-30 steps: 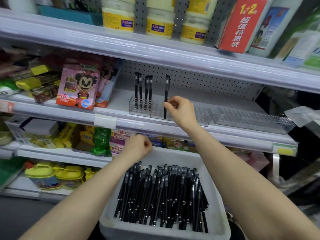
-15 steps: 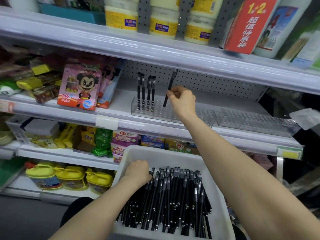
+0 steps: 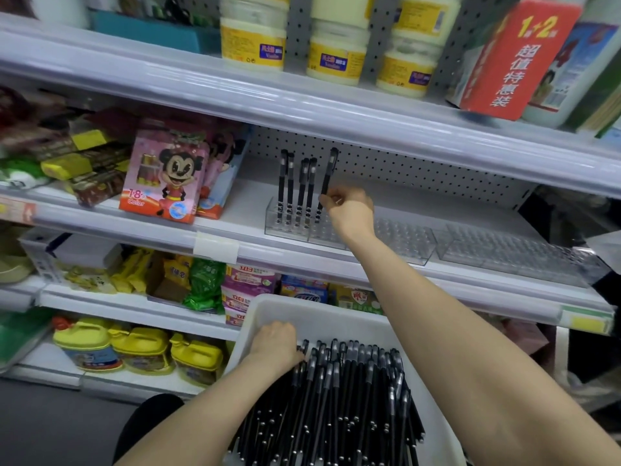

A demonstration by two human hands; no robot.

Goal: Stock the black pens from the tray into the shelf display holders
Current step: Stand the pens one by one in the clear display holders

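The white metal shelf with a pegboard back carries a clear plastic pen holder dotted with holes. It lies right under the right grip, which pinches a slim black pen, and it runs on to the right of the grip. Farther right a second clear holder sits just beside it. Well left of the grip stands a pink cartoon-mouse crayon box, with brown and yellow packets beyond.

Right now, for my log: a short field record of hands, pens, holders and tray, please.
Right hand: pinches one black pen, tilted, lower end at the clear holder
Standing pens: four, upright in the holder's left end
Left hand: on the tray pens; grip unclear
Tray: white, holds the pile of pens
Second holder: no pens visible
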